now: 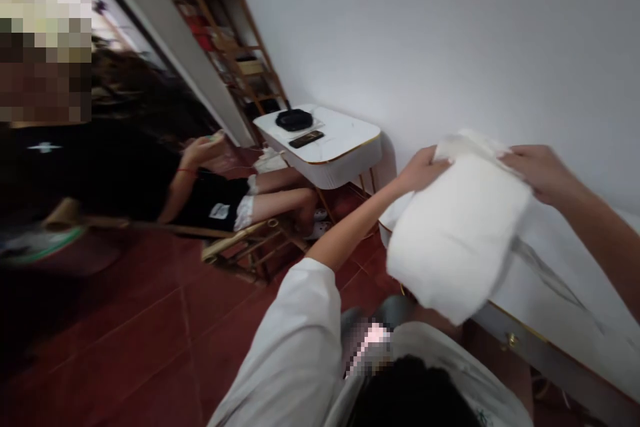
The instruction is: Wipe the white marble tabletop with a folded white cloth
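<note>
A plain white cloth hangs in front of me from both hands; its exact kind does not show. My left hand grips the upper left edge, with the fingers closed on the fabric. At the upper right edge, my right hand is closed on it too. The upper part is bunched between the hands, and the lower part droops loose over the near edge of a white table with gold trim. Behind the cloth, part of the tabletop is hidden.
To the left a person in black sits on a bamboo seat. A small white table against the wall bears a phone and a black object. A wooden shelf stands behind. The floor is red tile.
</note>
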The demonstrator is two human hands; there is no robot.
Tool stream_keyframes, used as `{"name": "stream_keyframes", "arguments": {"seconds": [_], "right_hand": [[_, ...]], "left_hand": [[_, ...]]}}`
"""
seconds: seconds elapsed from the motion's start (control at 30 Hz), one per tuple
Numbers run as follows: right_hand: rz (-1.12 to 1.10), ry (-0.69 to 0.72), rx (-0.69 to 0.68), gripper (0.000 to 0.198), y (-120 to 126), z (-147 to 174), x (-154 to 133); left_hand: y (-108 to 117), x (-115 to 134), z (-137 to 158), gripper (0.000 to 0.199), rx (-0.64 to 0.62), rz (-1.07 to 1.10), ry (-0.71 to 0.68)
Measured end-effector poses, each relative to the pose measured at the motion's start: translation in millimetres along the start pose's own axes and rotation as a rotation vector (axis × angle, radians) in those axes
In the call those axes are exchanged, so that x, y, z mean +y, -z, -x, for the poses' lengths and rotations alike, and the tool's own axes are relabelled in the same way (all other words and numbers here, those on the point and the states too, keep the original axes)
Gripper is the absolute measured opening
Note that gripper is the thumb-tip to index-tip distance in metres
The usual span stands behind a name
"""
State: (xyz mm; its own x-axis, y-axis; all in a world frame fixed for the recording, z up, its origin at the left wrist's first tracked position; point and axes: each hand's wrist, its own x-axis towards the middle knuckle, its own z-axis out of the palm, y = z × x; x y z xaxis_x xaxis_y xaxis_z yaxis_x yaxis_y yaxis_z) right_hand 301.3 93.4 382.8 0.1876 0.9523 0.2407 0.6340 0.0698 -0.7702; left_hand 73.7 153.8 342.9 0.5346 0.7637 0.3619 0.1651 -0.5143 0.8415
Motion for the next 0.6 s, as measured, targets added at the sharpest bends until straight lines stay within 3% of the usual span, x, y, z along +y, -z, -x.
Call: {"name": "stream_keyframes", "arguments": {"seconds": [0.07, 0.13, 0.2, 0.3, 0.4, 0.5, 0.6], "right_hand": [[0.281, -0.057, -0.026, 0.016, -15.1, -15.5, 30.4], [0.441, -0.040, 0.000, 0.021, -27.1, -22.7, 67.1], [0.509, 0.022, -0.057, 0.029, -35.4, -22.3, 98.7], [0.577, 0.205, -0.204, 0.043, -45.9, -18.3, 121.2], [0.649, 0.413, -0.323, 0.059, -59.8, -21.8, 113.6], [0.717, 0.574, -0.400, 0.070, -75.6, -31.7, 89.1], [0.750, 0.733, -0.463, 0.057, -83.7, -40.8, 61.6]], "left_hand": [[-1.1, -20.5, -10.3, 0.041, -0.087, -0.200, 0.181], [-5.9, -38.4, -7.2, 0.042, -0.258, -0.436, 0.394], [-12.2, -48.6, 7.1, 0.040, -0.338, -0.637, 0.380], [-22.0, -51.4, 32.6, 0.045, -0.282, -0.840, 0.406], [-30.0, -48.5, 43.1, 0.039, -0.267, -0.910, 0.422], [-34.6, -42.6, 36.7, 0.027, -0.248, -0.879, 0.289], [-35.0, -32.0, 26.6, 0.019, -0.182, -0.834, 0.110]]}}
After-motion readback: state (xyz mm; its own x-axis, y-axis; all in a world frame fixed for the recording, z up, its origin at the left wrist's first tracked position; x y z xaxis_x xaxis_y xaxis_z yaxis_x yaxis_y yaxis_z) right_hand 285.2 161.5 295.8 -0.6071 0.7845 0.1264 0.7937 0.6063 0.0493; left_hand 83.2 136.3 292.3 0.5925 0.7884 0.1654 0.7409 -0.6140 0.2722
